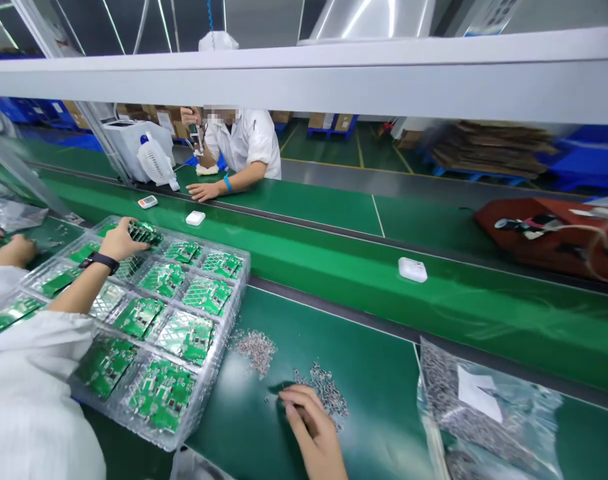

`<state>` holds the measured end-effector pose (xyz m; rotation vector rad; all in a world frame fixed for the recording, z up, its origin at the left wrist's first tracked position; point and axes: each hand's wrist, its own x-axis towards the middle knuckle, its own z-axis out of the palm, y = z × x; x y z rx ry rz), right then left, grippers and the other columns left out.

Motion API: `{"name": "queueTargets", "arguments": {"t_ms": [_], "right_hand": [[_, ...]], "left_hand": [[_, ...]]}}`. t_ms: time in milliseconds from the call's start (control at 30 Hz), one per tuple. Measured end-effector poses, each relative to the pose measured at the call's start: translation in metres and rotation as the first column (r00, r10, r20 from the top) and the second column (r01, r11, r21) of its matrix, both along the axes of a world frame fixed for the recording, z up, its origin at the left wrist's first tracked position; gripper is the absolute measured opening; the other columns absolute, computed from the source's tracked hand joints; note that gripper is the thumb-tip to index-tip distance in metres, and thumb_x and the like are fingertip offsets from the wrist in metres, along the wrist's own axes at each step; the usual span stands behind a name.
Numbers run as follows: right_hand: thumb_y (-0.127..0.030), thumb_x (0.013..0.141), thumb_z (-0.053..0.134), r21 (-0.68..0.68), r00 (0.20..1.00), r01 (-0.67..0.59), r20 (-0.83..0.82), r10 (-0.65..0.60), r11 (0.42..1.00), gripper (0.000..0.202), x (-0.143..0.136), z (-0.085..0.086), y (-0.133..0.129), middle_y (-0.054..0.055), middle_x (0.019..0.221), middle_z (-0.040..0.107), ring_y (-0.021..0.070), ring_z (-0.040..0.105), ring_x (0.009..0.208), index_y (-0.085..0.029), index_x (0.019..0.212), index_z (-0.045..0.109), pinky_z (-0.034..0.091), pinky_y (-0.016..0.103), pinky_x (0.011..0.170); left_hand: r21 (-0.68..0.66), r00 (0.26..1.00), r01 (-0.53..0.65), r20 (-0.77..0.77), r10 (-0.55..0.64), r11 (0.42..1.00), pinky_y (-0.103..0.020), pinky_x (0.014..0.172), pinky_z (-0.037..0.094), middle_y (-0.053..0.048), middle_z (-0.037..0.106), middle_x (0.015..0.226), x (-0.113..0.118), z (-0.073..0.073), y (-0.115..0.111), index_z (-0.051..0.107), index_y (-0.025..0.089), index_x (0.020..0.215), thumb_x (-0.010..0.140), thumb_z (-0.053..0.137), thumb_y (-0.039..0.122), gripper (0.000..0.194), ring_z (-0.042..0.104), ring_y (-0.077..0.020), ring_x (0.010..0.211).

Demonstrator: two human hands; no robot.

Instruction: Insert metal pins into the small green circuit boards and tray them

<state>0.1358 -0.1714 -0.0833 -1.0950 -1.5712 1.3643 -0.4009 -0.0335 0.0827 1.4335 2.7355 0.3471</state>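
My left hand, with a black wristband, reaches over the far part of a clear plastic tray. Its fingers are closed on several green circuit boards held close together. More green circuit boards lie in the tray's compartments. On the green bench, my right hand has thumb and forefinger brought together beside a pile of small grey metal parts. Whatever is between those fingertips is too small to make out. A second pile of small, more pinkish parts lies between the tray and that hand.
A clear bag of small grey parts lies at the right. White pieces rest on the green strip beyond the bench. Across it, a co-worker holds a tool. Another person's hand is at far left. A white beam crosses overhead.
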Motion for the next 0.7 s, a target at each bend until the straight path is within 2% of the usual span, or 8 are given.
{"name": "queueTargets", "arguments": {"t_ms": [133, 300, 467, 600, 700], "right_hand": [[-0.050, 0.100, 0.062, -0.030, 0.999, 0.036, -0.009, -0.036, 0.999, 0.031, 0.003, -0.004, 0.006, 0.010, 0.103, 0.072, 0.0229, 0.072, 0.095, -0.025, 0.096, 0.080, 0.057, 0.025, 0.078], [-0.048, 0.101, 0.060, -0.076, 0.999, -0.043, 0.028, 0.045, 0.996, 0.030, 0.003, -0.008, 0.004, 0.008, 0.100, 0.073, 0.0215, 0.071, 0.089, -0.025, 0.099, 0.079, 0.055, 0.025, 0.076], [-0.044, 0.102, 0.059, -0.079, 0.996, -0.091, 0.018, 0.093, 0.993, 0.027, 0.005, -0.008, 0.008, 0.008, 0.101, 0.073, 0.0220, 0.071, 0.093, -0.026, 0.102, 0.078, 0.055, 0.026, 0.081], [-0.047, 0.101, 0.060, -0.065, 0.997, -0.072, 0.007, 0.073, 0.995, 0.029, 0.005, -0.007, 0.010, 0.007, 0.097, 0.074, 0.0217, 0.072, 0.090, -0.025, 0.098, 0.079, 0.055, 0.025, 0.079], [-0.051, 0.100, 0.060, -0.075, 0.999, -0.053, 0.001, 0.053, 0.996, 0.033, 0.005, -0.006, 0.009, 0.008, 0.095, 0.075, 0.0218, 0.073, 0.088, -0.024, 0.096, 0.079, 0.056, 0.025, 0.078]], "left_hand": [[-0.059, 1.000, -0.023, -0.003, 0.023, 0.998, -0.046, 0.102, 0.049, -0.019, 0.063, 0.136, -0.004, 0.003, 0.003, 0.046, 0.012, 0.146, 0.081, 0.076, 0.053, 0.082, 0.062, -0.0345, 0.121], [-0.084, 0.999, -0.034, 0.019, 0.036, 0.996, -0.045, 0.106, 0.047, -0.019, 0.060, 0.142, -0.003, 0.013, 0.000, 0.047, 0.014, 0.147, 0.082, 0.071, 0.065, 0.086, 0.059, -0.0354, 0.128], [-0.124, 0.999, -0.052, -0.006, 0.051, 0.991, -0.043, 0.105, 0.048, -0.018, 0.062, 0.141, -0.005, 0.024, -0.009, 0.044, 0.014, 0.149, 0.083, 0.067, 0.067, 0.088, 0.061, -0.0327, 0.124], [-0.303, 0.998, -0.049, -0.052, 0.034, 0.952, -0.044, 0.103, 0.048, -0.021, 0.064, 0.137, -0.008, 0.033, -0.027, 0.045, 0.009, 0.148, 0.078, 0.065, 0.075, 0.099, 0.062, -0.0371, 0.123], [-0.398, 0.998, -0.007, -0.056, -0.017, 0.917, -0.044, 0.101, 0.049, -0.024, 0.064, 0.138, -0.005, 0.033, -0.046, 0.047, 0.007, 0.147, 0.074, 0.063, 0.079, 0.104, 0.063, -0.0390, 0.123]]}}
